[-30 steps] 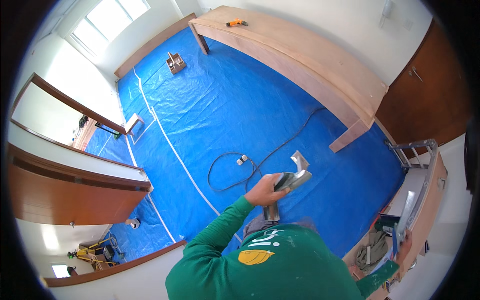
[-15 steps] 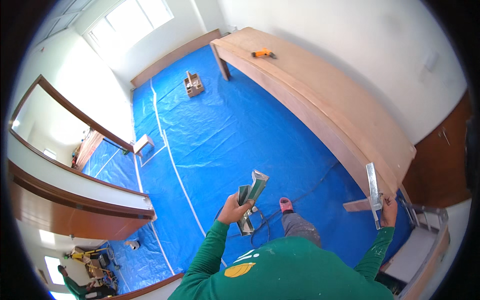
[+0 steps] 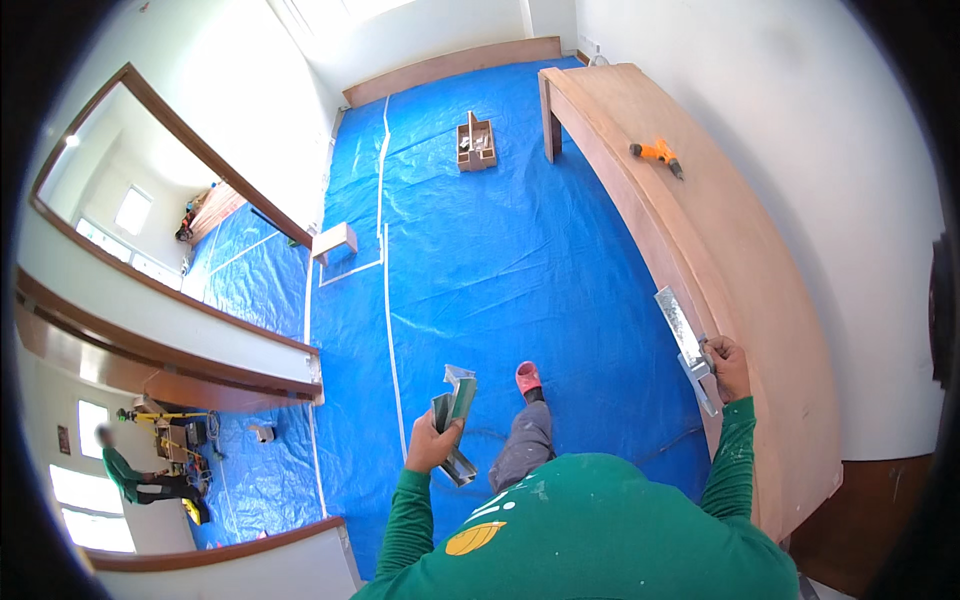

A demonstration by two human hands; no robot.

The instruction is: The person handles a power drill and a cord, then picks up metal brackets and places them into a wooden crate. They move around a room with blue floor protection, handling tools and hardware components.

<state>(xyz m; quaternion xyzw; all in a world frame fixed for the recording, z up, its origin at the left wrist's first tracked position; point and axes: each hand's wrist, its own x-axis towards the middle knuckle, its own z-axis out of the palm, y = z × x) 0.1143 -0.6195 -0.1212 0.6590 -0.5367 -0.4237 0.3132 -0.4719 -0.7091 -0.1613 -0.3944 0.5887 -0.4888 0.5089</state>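
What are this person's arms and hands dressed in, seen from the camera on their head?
Both arms wear long green sleeves that reach the wrists, part of a green shirt with a yellow patch and white markings on the chest. The right sleeve carries small pale flecks, perhaps paint. The left hand and the right hand are bare: no gloves, and no watch or ring that I can make out.

The person wears a green top with long sleeves. It has a yellow patch and some white marks on the front, with small pale specks on the sleeves. The trousers are grey. One pink shoe (image 3: 527, 378) shows.
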